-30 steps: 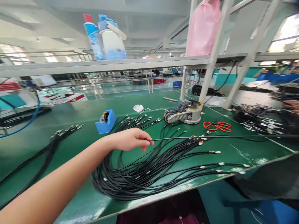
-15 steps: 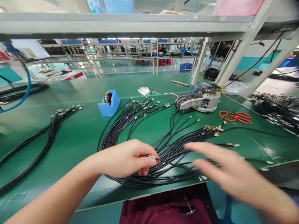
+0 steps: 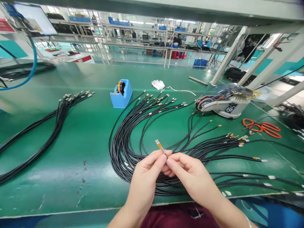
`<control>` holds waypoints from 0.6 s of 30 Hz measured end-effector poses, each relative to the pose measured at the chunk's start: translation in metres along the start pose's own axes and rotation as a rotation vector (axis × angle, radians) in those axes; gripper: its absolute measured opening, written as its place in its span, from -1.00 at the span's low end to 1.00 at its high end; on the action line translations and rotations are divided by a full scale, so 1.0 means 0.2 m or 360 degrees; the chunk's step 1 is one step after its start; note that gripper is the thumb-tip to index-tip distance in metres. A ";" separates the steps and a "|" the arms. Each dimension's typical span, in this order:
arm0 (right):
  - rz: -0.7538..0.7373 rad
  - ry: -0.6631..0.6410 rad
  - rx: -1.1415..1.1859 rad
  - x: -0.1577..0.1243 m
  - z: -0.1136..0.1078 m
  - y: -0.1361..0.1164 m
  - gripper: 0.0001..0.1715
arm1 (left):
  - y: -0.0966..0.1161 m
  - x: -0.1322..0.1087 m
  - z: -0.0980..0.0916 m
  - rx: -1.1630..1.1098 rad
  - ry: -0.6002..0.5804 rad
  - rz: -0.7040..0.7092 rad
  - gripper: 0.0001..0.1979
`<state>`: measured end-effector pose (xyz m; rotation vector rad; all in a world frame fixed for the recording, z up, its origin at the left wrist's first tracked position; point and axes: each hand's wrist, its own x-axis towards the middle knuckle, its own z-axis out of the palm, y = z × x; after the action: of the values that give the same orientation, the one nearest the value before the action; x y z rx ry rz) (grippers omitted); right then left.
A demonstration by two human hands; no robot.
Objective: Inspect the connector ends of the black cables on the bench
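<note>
While our left hand (image 3: 144, 180) and right hand (image 3: 190, 177) meet low over the green table (image 3: 71, 193), the fingertips (image 3: 158, 159) of both press close and pinch a thin black cable (image 3: 163, 152) just below its gold connector (image 3: 158, 145), which points up and slightly left. Beneath our hands lies a large fanned bundle of black cables (image 3: 123, 155), many of its tipped ends spreading to the right and others curving up and away from us. We see a 2nd bundle (image 3: 59, 117) well to the left. Farther off stand a blue tape holder (image 3: 121, 94) and a white glove (image 3: 158, 84); to the right sit an electric tape dispenser (image 3: 223, 103) and orange-handled scissors (image 3: 261, 128).
</note>
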<state>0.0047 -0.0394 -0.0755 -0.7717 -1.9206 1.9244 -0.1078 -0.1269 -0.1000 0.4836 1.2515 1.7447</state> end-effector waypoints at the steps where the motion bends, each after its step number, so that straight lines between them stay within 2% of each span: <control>1: -0.0010 -0.0038 -0.0151 0.00 -0.03 -0.01 -0.68 | 0.00 0.00 0.02 -0.0031 0.0013 -0.0005 -0.81; 4: -0.0026 0.0026 -0.0541 0.02 -0.17 -0.09 -0.70 | 0.03 0.02 0.06 0.0012 -0.0021 -0.0008 -0.81; 6: -0.0115 0.0153 -0.0600 0.05 -0.26 -0.17 -0.70 | 0.04 0.03 0.09 0.0119 -0.0096 -0.0013 -0.81; 7: -0.0168 0.0146 -0.0600 0.07 -0.30 -0.21 -0.71 | 0.04 0.03 0.11 0.0183 -0.0145 -0.0029 -0.82; 9: -0.0179 -0.0015 -0.0621 0.10 -0.37 -0.28 -0.73 | 0.04 0.02 0.15 0.0300 -0.0221 -0.0061 -0.82; 13: 0.0001 -0.0365 -0.0599 0.15 -0.43 -0.35 -0.76 | 0.04 0.00 0.21 0.0431 -0.0260 -0.0082 -0.80; 15: 0.0042 -0.0427 -0.0524 0.16 -0.45 -0.34 -0.75 | 0.05 0.00 0.22 0.0470 -0.0256 -0.0071 -0.78; 18: 0.0033 -0.0403 -0.0514 0.16 -0.47 -0.32 -0.74 | 0.05 0.00 0.23 0.0506 -0.0242 -0.0055 -0.76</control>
<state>0.0239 0.0594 -0.0128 -0.6568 -2.4270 1.8195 -0.0783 -0.1019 -0.0727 0.7594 1.4238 1.4555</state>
